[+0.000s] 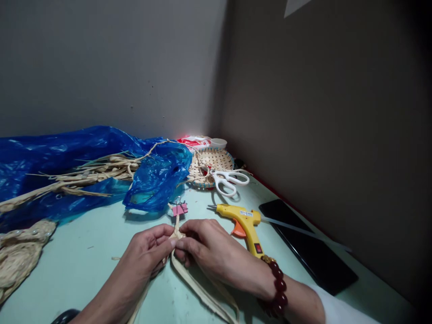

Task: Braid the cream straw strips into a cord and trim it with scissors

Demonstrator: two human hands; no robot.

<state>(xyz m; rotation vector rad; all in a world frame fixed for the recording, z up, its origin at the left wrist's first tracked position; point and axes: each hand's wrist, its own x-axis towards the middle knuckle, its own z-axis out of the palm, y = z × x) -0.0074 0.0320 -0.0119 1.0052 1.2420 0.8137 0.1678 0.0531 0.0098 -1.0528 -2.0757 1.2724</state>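
Item, as we list it: pale straw strips, pinched where they cross between the left hand and the right hand. Both sets of fingertips are closed tight on the same spot, which we judge keeps the fold from springing open. The loose tails run back from the grip toward the person, under the wrists. Just beyond the grip a pink binder clip bites the far end of the strips, apparently anchoring it against the pull. Near the grip on its right is a yellow glue gun, nozzle toward the clip, and further right a black phone. Well beyond the grip, white-handled scissors rest on a woven tray. Left of and beyond the grip, a blue plastic bag spills dried husks. A red bead bracelet circles the right wrist. We note all of it on a pale green table
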